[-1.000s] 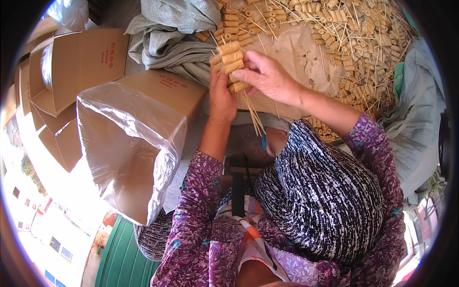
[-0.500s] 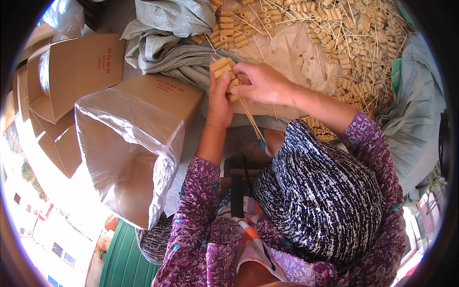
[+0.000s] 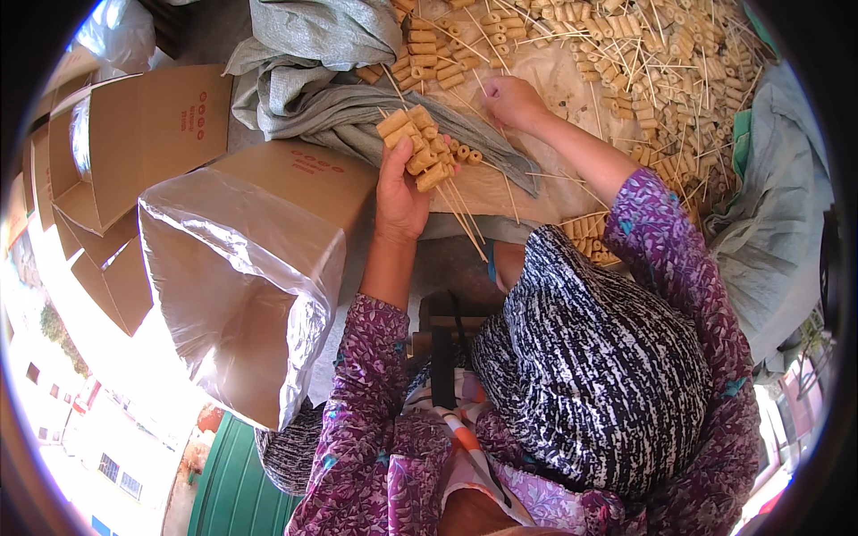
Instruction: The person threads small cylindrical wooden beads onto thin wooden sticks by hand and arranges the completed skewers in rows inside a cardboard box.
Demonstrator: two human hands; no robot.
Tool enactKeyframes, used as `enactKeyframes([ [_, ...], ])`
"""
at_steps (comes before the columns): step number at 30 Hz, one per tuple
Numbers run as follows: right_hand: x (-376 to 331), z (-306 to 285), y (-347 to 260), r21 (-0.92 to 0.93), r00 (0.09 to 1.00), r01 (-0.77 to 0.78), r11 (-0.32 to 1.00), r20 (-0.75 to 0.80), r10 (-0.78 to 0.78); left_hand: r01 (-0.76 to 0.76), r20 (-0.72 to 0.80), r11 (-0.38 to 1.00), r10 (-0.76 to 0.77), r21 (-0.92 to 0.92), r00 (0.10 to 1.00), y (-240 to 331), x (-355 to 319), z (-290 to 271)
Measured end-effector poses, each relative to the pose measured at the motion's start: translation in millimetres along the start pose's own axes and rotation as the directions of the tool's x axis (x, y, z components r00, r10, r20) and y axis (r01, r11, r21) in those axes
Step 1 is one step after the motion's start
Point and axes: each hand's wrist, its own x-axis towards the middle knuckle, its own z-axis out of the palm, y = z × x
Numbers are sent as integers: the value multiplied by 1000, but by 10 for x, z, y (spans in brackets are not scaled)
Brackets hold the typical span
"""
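Note:
My left hand [image 3: 402, 196] is closed around a bunch of wooden skewers threaded with short tan rolls [image 3: 416, 143]. Bare stick ends [image 3: 466, 223] stick out below the bunch, toward me. Beyond it and to the right, my right hand [image 3: 517, 103] is curled with its fingertips pinched on a thin wooden skewer [image 3: 480, 80] above the brown sheet. The palm side of this hand is hidden. Just right of the held bunch, a few more rolls [image 3: 462, 152] show their hollow ends.
A large heap of loose rolls and sticks [image 3: 661, 80] spreads over the brown sheet [image 3: 541, 76] at the far right. Grey woven cloth [image 3: 326, 36] lies bunched at the back. On my left stand a carton with a clear plastic liner [image 3: 241, 232] and another open carton [image 3: 143, 134].
My right hand has left the bunch and moved away and to the right, to a skewer over the sheet. My left hand keeps the bunch, now fully visible.

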Motion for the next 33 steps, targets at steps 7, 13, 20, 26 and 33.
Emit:
enactKeyframes([
  [7,-860,166,-165,684,931,-164,710,346,-119,-108,-16,992,107,-60,994,132,-27,-39],
  [13,-1145,190,-288,719,971,-30,695,186,-150,-133,108,982,148,-134,983,206,-138,97],
  [20,-1183,-374,-539,226,967,250,941,-106,-231,-252,182,966,257,-51,949,384,-296,524],
  [26,-1378,-489,-909,473,899,432,768,-287,-330,-332,149,943,329,-7,932,655,-826,729],
  [33,-1344,-1734,-1352,389,793,598,701,-415,-447,-449,395,893,424,-33,815,940,-1677,813],
])
